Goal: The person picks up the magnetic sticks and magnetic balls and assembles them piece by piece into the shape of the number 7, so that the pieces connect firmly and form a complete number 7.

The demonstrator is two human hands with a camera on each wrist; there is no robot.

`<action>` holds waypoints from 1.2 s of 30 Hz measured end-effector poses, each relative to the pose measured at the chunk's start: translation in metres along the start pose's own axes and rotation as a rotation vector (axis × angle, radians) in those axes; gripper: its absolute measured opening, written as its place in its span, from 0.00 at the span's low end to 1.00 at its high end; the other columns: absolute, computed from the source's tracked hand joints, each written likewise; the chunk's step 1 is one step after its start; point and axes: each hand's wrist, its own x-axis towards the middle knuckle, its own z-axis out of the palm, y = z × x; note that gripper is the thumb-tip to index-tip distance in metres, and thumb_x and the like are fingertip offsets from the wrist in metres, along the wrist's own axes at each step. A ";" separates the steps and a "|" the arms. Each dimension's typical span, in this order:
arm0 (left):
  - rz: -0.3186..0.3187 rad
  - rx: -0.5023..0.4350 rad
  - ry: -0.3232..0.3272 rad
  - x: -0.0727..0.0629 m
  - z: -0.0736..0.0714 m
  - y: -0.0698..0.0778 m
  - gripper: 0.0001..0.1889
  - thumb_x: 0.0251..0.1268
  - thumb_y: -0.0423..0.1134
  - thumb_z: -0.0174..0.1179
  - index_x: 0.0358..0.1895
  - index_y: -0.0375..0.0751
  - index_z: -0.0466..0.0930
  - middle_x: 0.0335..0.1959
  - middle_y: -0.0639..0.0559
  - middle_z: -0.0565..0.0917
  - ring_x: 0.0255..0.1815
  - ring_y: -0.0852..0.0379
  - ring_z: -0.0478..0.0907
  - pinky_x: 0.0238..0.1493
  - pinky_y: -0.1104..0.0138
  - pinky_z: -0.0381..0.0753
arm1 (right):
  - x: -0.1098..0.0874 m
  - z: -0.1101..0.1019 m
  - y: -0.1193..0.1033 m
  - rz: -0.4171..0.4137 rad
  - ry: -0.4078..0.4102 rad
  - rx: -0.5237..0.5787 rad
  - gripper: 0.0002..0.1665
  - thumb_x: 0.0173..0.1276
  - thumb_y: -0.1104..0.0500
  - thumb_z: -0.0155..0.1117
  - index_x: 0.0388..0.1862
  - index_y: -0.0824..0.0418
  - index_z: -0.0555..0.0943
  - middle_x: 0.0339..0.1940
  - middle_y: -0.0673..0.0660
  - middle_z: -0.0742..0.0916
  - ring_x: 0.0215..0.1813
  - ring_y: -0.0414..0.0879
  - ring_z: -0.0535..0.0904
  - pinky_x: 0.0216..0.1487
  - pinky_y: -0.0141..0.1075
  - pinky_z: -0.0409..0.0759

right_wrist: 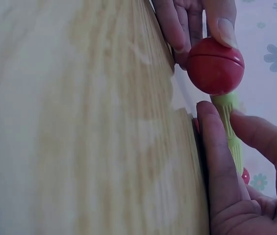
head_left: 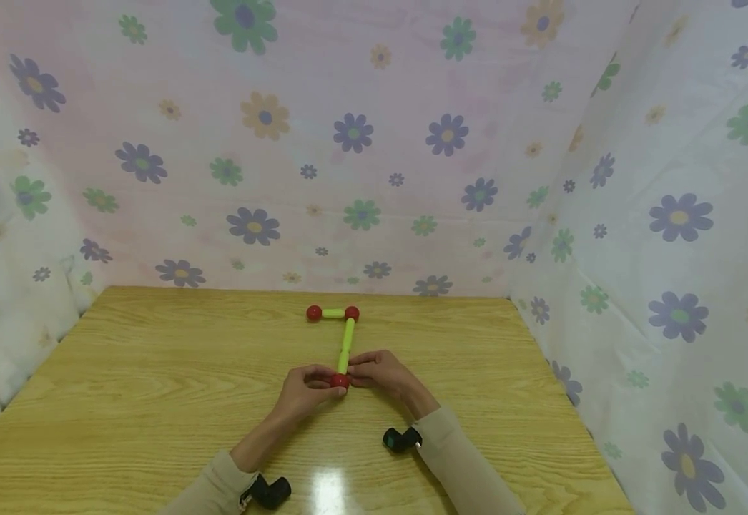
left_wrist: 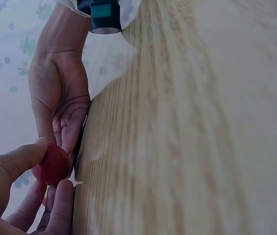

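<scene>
A chain of red balls and yellow-green rods lies on the wooden table, bent at a corner ball (head_left: 352, 313). My left hand (head_left: 305, 395) grips the near red ball (right_wrist: 215, 66) between thumb and fingers. Beside it, my right hand (head_left: 383, 373) pinches the ribbed yellow-green rod (right_wrist: 228, 115) that meets this ball. In the left wrist view the same red ball (left_wrist: 55, 165) partly hides the right fingertips. From the corner ball a short yellow-green rod (head_left: 333, 313) runs left to another red ball (head_left: 314, 313).
The wooden table (head_left: 155, 379) reaches back to a flower-printed cloth (head_left: 309, 143), which also hangs along both sides. A black wrist camera (head_left: 271, 492) sits by the left cuff, and a second black wrist camera (head_left: 402, 439) by the right.
</scene>
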 end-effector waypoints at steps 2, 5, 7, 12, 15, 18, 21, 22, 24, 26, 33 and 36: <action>-0.002 0.000 -0.001 -0.001 0.000 0.000 0.16 0.55 0.33 0.77 0.46 0.33 0.86 0.42 0.45 0.87 0.41 0.53 0.84 0.40 0.69 0.81 | -0.003 0.000 0.001 -0.003 0.006 0.014 0.21 0.76 0.65 0.60 0.61 0.79 0.76 0.51 0.66 0.87 0.47 0.43 0.87 0.53 0.37 0.85; 0.003 -0.010 -0.003 -0.002 0.001 0.001 0.16 0.55 0.33 0.77 0.46 0.32 0.86 0.43 0.44 0.87 0.42 0.52 0.84 0.40 0.70 0.81 | -0.006 -0.001 0.002 0.001 0.013 0.037 0.21 0.76 0.65 0.60 0.61 0.79 0.76 0.49 0.65 0.88 0.46 0.43 0.87 0.53 0.37 0.85; 0.010 -0.013 -0.003 -0.002 0.001 0.001 0.16 0.55 0.32 0.77 0.46 0.32 0.86 0.43 0.43 0.87 0.42 0.52 0.84 0.39 0.70 0.81 | -0.008 -0.001 0.002 0.006 0.014 0.047 0.21 0.76 0.65 0.60 0.61 0.79 0.76 0.48 0.64 0.88 0.47 0.43 0.86 0.53 0.37 0.85; 0.024 -0.012 -0.002 -0.001 0.002 -0.001 0.16 0.56 0.32 0.76 0.46 0.31 0.85 0.43 0.42 0.87 0.42 0.51 0.85 0.40 0.71 0.82 | -0.012 -0.003 0.003 0.013 0.008 0.052 0.21 0.77 0.64 0.59 0.62 0.79 0.75 0.48 0.63 0.88 0.47 0.44 0.87 0.53 0.37 0.85; 0.033 -0.018 0.002 0.001 0.002 -0.003 0.16 0.56 0.31 0.76 0.47 0.29 0.85 0.43 0.41 0.87 0.42 0.51 0.85 0.41 0.70 0.83 | -0.016 -0.004 0.004 0.011 0.005 0.043 0.22 0.77 0.64 0.59 0.62 0.78 0.75 0.49 0.63 0.88 0.47 0.45 0.87 0.53 0.37 0.85; 0.038 -0.027 0.004 0.002 0.002 -0.004 0.17 0.56 0.30 0.75 0.47 0.28 0.84 0.43 0.40 0.86 0.42 0.50 0.86 0.42 0.68 0.85 | -0.019 -0.006 0.004 0.009 0.005 0.039 0.23 0.77 0.63 0.59 0.63 0.78 0.74 0.49 0.62 0.88 0.48 0.45 0.87 0.53 0.37 0.85; 0.042 -0.029 0.002 0.002 0.002 -0.004 0.17 0.56 0.30 0.75 0.47 0.28 0.84 0.43 0.40 0.86 0.42 0.49 0.86 0.42 0.67 0.85 | -0.021 -0.008 0.005 0.001 -0.001 0.039 0.24 0.78 0.63 0.59 0.64 0.79 0.73 0.51 0.63 0.88 0.50 0.46 0.87 0.54 0.38 0.85; 0.042 -0.030 0.001 0.003 0.002 -0.004 0.17 0.56 0.30 0.75 0.47 0.28 0.84 0.43 0.40 0.87 0.42 0.49 0.86 0.42 0.67 0.85 | -0.022 -0.009 0.005 0.000 -0.003 0.041 0.24 0.78 0.63 0.58 0.65 0.79 0.72 0.51 0.63 0.88 0.50 0.46 0.87 0.54 0.38 0.85; 0.040 -0.027 -0.001 0.002 0.002 -0.004 0.17 0.56 0.30 0.75 0.47 0.28 0.84 0.43 0.40 0.87 0.42 0.49 0.86 0.43 0.67 0.85 | -0.024 -0.010 0.006 -0.003 -0.008 0.044 0.24 0.78 0.63 0.58 0.65 0.79 0.72 0.52 0.64 0.88 0.50 0.47 0.87 0.55 0.38 0.85; 0.029 -0.026 -0.004 0.002 0.001 -0.004 0.17 0.56 0.30 0.75 0.48 0.28 0.84 0.44 0.40 0.86 0.43 0.49 0.86 0.44 0.66 0.85 | -0.026 -0.011 0.006 -0.005 -0.012 0.038 0.24 0.78 0.63 0.58 0.65 0.79 0.71 0.52 0.65 0.88 0.50 0.48 0.87 0.54 0.38 0.85; -0.085 -0.126 -0.012 0.010 -0.013 -0.007 0.20 0.60 0.32 0.74 0.54 0.30 0.82 0.48 0.39 0.85 0.44 0.53 0.84 0.46 0.62 0.85 | -0.037 -0.021 0.004 -0.028 0.016 -0.023 0.25 0.79 0.60 0.58 0.66 0.77 0.72 0.51 0.63 0.88 0.48 0.47 0.88 0.50 0.38 0.86; -0.101 -0.180 -0.049 0.014 -0.028 -0.007 0.22 0.64 0.32 0.70 0.59 0.28 0.79 0.51 0.37 0.83 0.46 0.54 0.83 0.47 0.64 0.85 | -0.039 -0.028 0.004 -0.064 0.071 -0.034 0.25 0.79 0.60 0.58 0.66 0.77 0.72 0.53 0.66 0.87 0.49 0.47 0.87 0.50 0.36 0.86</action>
